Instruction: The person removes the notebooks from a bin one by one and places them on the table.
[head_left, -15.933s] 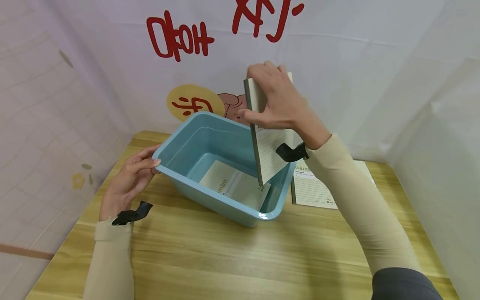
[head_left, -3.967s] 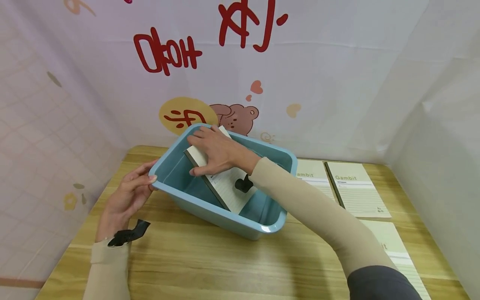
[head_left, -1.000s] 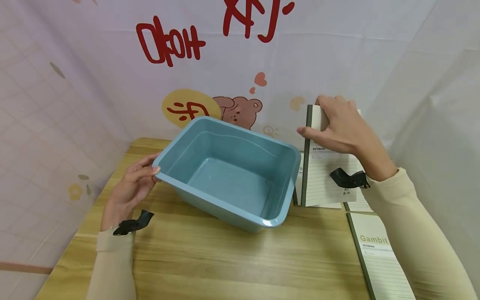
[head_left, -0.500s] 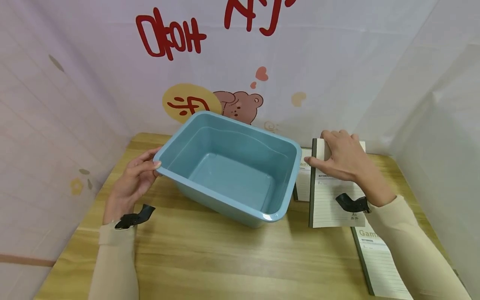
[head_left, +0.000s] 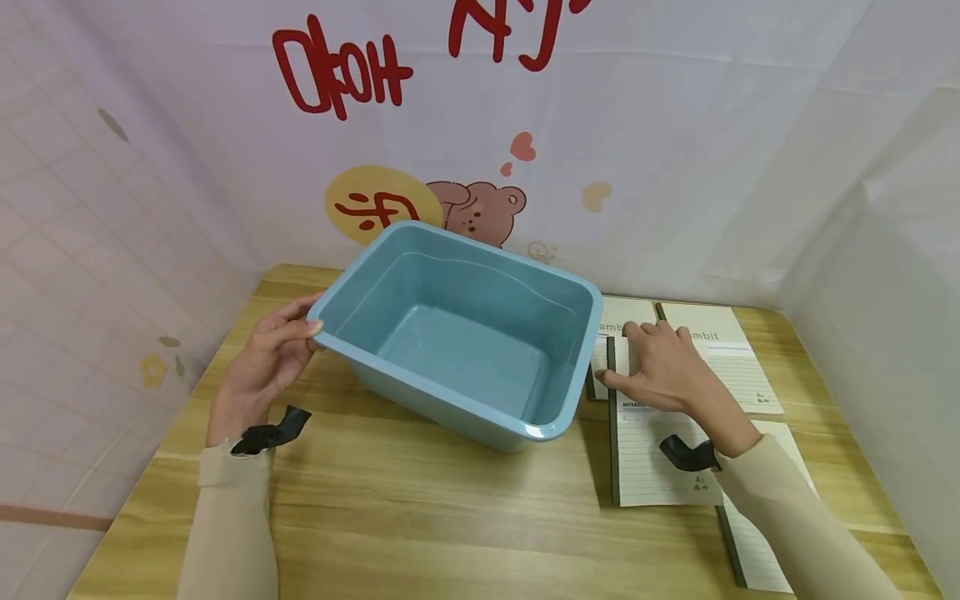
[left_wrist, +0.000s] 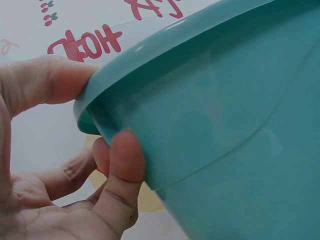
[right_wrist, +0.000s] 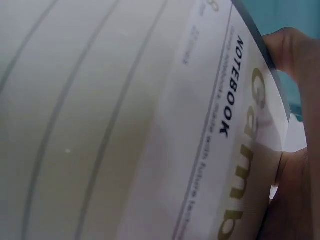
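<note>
A light-blue plastic basin [head_left: 450, 417] stands mid-table, its inner floor in sight. My left hand [head_left: 272, 354] pinches the basin's left corner rim between thumb and fingers; the left wrist view shows the thumb [left_wrist: 55, 82] over the rim and fingers against the wall below. My right hand [head_left: 663, 371] holds a cream notebook [head_left: 660, 458] with a dark spine by its upper part, thumb at the spine side. It lies low over the table, right of the basin; whether it fully touches the wood cannot be told. In the right wrist view the notebook [right_wrist: 135, 100] fills most of the picture.
Three similar notebooks lie at the right: one [head_left: 626, 312] behind the held one, partly hidden by basin and hand, one [head_left: 738, 379] at the back right, and one [head_left: 757, 550] partly under the right forearm. A wooden tabletop [head_left: 450, 533] meets a printed white cloth wall [head_left: 675, 125].
Notebooks seen inside the basin earlier are out, and more lie at the right. In the last second my right hand has lowered the held notebook toward the front. My left hand stays at the rim.
</note>
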